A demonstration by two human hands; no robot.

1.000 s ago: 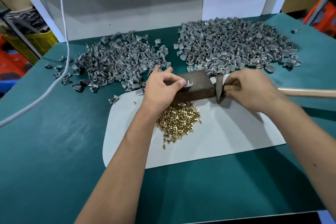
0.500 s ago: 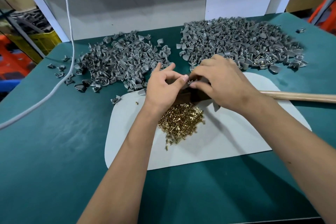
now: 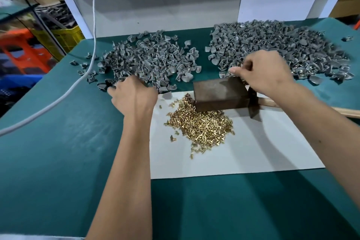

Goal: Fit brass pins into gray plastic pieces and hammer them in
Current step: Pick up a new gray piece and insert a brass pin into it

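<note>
Two heaps of gray plastic pieces lie at the back of the green table, a left heap (image 3: 153, 58) and a right heap (image 3: 282, 43). Loose brass pins (image 3: 200, 125) are piled on a white mat (image 3: 253, 152). A dark metal block (image 3: 218, 93) stands just behind the pins. The hammer (image 3: 253, 103) lies to the right of the block, handle pointing right. My left hand (image 3: 133, 94) reaches into the near edge of the left heap, its fingertips hidden among the pieces. My right hand (image 3: 261, 72) hovers over the block's far right corner, pinching a small gray piece (image 3: 232, 70).
A white cable (image 3: 91, 60) hangs down and runs across the table's left side. A gray back wall (image 3: 155, 6) closes off the bench behind the heaps. Yellow and orange crates (image 3: 39, 48) stand beyond the left edge. A few stray gray pieces (image 3: 85, 68) lie left of the left heap.
My left hand has left the block and moved left to the left heap. My right hand let go of the hammer, took the piece at the block and lifted it to the right.
</note>
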